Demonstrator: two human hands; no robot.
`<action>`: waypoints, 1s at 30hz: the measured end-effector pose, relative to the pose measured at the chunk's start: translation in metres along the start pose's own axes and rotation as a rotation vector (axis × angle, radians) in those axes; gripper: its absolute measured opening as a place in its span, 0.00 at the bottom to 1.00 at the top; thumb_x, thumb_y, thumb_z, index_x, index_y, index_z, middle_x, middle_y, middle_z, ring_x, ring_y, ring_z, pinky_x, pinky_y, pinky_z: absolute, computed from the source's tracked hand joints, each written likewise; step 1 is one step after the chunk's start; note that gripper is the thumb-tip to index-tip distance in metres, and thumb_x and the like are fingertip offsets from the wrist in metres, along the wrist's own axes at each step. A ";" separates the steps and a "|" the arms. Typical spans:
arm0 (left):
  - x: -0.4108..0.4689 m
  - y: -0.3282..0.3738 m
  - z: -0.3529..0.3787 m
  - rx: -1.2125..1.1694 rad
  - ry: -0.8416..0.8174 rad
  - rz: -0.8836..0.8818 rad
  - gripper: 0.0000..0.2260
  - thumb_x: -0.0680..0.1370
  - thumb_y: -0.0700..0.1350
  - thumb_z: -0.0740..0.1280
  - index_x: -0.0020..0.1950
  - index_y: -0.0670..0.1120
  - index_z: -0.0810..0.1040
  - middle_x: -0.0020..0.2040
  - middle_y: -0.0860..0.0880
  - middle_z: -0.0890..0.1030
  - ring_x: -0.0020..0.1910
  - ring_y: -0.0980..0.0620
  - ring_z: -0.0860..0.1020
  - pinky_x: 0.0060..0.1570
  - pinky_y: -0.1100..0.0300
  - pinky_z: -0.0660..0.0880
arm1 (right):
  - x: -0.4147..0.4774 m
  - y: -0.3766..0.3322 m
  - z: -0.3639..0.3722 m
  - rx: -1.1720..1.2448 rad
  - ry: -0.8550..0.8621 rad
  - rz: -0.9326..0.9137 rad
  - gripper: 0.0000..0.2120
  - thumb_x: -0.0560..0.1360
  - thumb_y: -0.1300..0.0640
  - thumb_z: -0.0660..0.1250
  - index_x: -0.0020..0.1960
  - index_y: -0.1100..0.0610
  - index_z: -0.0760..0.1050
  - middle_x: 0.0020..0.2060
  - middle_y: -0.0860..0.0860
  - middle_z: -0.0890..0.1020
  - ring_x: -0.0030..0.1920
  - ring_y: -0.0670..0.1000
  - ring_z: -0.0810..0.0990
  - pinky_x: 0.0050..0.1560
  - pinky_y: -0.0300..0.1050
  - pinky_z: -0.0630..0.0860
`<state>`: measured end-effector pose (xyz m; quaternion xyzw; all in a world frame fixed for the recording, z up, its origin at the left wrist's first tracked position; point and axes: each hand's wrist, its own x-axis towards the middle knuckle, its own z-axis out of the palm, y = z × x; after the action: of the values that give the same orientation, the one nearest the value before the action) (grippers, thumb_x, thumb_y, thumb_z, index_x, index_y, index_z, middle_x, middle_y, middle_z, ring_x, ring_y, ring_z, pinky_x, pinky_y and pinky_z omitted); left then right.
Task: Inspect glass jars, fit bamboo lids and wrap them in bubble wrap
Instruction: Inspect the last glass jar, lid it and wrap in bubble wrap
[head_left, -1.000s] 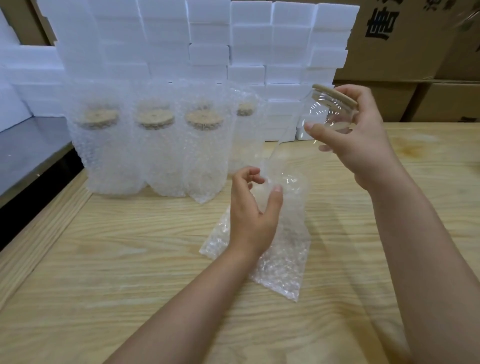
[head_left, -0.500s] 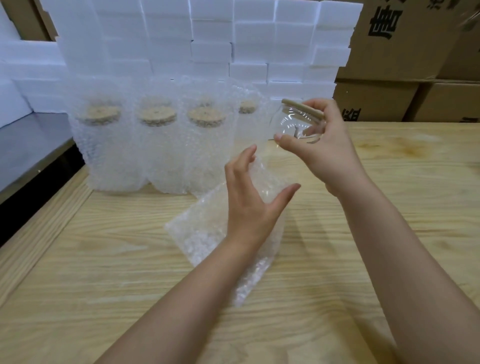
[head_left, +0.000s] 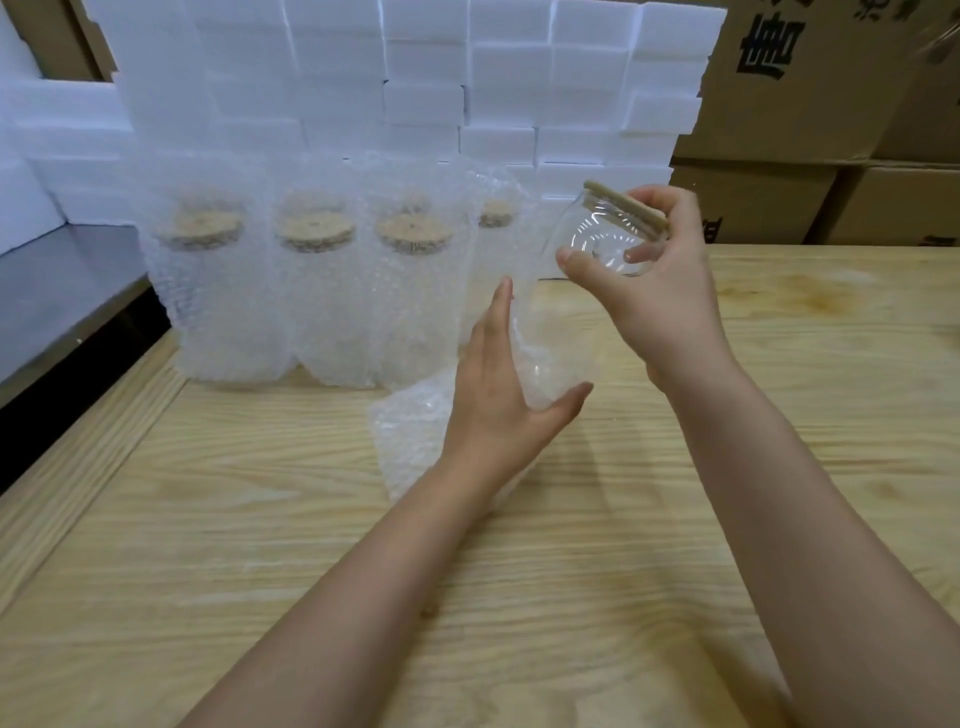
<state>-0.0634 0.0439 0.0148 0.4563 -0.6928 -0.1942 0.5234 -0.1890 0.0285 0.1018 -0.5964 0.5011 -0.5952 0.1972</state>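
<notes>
My right hand grips the top of a clear glass jar that carries a bamboo lid. The jar is tilted, its lower body inside the mouth of a bubble wrap bag that lies on the wooden table. My left hand is spread around the bag where the jar's lower part sits, thumb on the right side, fingers up the left side.
Several wrapped jars with bamboo lids stand in a row at the back left. White foam blocks are stacked behind them. Cardboard boxes stand at the back right. A grey surface lies beyond the table's left edge.
My right hand has lowered the jar into the bag. My left hand opened from pinching the bag's mouth and now cups the bag around the jar.
</notes>
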 end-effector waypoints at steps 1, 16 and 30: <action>0.001 0.001 -0.001 -0.001 0.034 0.011 0.48 0.70 0.55 0.76 0.78 0.55 0.45 0.73 0.61 0.56 0.70 0.68 0.55 0.70 0.71 0.54 | -0.002 -0.001 0.004 -0.002 -0.013 0.003 0.27 0.65 0.46 0.77 0.57 0.41 0.66 0.56 0.45 0.73 0.53 0.43 0.71 0.50 0.40 0.71; 0.008 -0.011 -0.013 -0.074 0.123 0.054 0.55 0.63 0.60 0.76 0.78 0.50 0.44 0.76 0.48 0.52 0.76 0.54 0.55 0.72 0.63 0.57 | -0.028 0.006 0.039 -0.069 -0.129 -0.058 0.29 0.65 0.52 0.77 0.58 0.40 0.65 0.55 0.45 0.66 0.49 0.27 0.68 0.45 0.20 0.66; 0.009 -0.008 -0.016 -0.025 0.030 -0.180 0.35 0.60 0.60 0.76 0.57 0.66 0.56 0.55 0.62 0.72 0.53 0.70 0.71 0.42 0.71 0.68 | -0.027 -0.006 0.033 -0.077 -0.094 -0.080 0.28 0.64 0.52 0.76 0.58 0.41 0.65 0.56 0.47 0.66 0.52 0.33 0.68 0.48 0.18 0.63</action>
<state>-0.0455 0.0357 0.0194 0.5129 -0.6387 -0.2424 0.5198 -0.1512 0.0420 0.0858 -0.6505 0.4897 -0.5540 0.1734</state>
